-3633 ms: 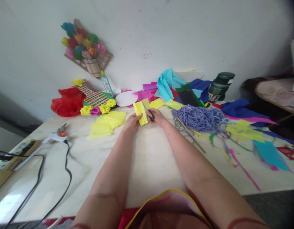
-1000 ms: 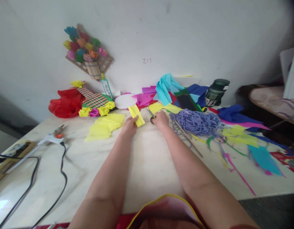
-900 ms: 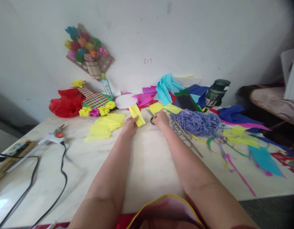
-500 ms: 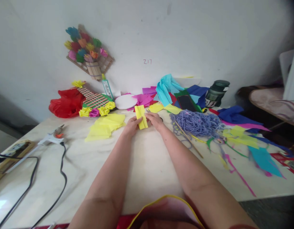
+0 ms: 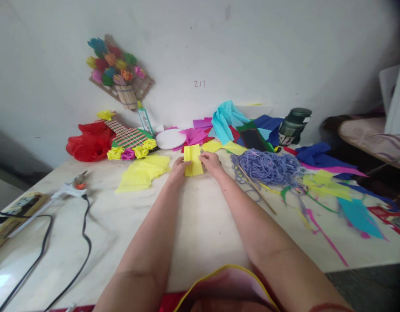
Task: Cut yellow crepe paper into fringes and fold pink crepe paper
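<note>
A folded piece of yellow crepe paper (image 5: 193, 160) is held upright above the tabletop, with a crease running down it. Closed on its left edge is my left hand (image 5: 178, 170), thumb in front. At the right edge, the fingers of my right hand (image 5: 211, 163) pinch the paper. A small grey tip and a dark loop show around my right hand; they look like parts of scissors, mostly hidden by it. A larger yellow crepe sheet (image 5: 143, 173) lies flat to the left of my left hand.
Right of my hands lie a heap of purple yarn (image 5: 268, 167), a thin stick (image 5: 257, 190) and paper scraps. A glue gun (image 5: 69, 188) with a black cord lies at left. Behind are a flower-decorated craft (image 5: 130, 136), a white disc (image 5: 171, 139), a phone (image 5: 253, 139) and a dark green jar (image 5: 294, 126).
The yellow crepe paper has been opened wider to the right and now shows a broader face. My right hand has shifted slightly and grips its right edge.
</note>
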Motion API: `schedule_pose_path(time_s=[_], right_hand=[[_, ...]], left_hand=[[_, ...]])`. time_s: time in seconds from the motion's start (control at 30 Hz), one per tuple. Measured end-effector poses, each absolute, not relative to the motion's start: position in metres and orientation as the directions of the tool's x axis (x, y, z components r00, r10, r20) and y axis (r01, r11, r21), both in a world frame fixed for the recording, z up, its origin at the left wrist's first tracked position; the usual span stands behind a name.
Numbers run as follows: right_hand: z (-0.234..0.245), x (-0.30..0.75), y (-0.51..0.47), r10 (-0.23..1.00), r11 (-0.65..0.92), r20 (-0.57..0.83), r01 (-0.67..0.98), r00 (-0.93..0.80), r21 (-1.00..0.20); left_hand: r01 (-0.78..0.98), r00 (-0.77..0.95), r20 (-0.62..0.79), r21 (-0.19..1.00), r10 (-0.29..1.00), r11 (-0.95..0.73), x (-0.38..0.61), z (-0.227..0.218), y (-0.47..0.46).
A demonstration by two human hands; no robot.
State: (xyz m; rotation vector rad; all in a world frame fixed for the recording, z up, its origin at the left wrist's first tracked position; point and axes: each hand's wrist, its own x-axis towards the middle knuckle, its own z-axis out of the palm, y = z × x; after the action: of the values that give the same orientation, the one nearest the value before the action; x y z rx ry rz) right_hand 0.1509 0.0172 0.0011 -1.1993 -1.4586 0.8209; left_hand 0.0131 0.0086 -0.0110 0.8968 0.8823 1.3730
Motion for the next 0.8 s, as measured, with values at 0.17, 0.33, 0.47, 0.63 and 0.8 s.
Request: schedule_pose_path(time_s=[0.17,0.33,0.47,0.63,0.8], right_hand=[[-0.003,0.153,0.022,0.964,0.227,0.254,0.265,0.074,-0.937],[-0.007,0.152,0.026,0.961,0.195,0.241,0.293,0.133,-0.936],[-0.006,0.152,0.026,0.946,0.205,0.278,0.359,0.167,-0.91],[-0.004,0.151,0.025,0.915,0.294,0.374,0.38,0.154,-0.877],[-0.003,0.15,0.024,0.908,0.36,0.406,0.305,0.101,-0.881]], left_hand=[[-0.451,-0.013,0.033,0.892,0.999,-0.035,0.012,-0.014,0.01],[-0.41,-0.056,0.101,0.905,0.993,-0.115,0.01,-0.012,0.006],[-0.37,-0.051,0.147,0.916,0.988,-0.155,0.01,-0.011,0.005],[-0.266,-0.095,0.109,0.955,0.99,-0.13,0.012,-0.016,0.012],[-0.068,-0.167,0.131,0.987,0.977,-0.143,0.015,-0.018,0.015]])
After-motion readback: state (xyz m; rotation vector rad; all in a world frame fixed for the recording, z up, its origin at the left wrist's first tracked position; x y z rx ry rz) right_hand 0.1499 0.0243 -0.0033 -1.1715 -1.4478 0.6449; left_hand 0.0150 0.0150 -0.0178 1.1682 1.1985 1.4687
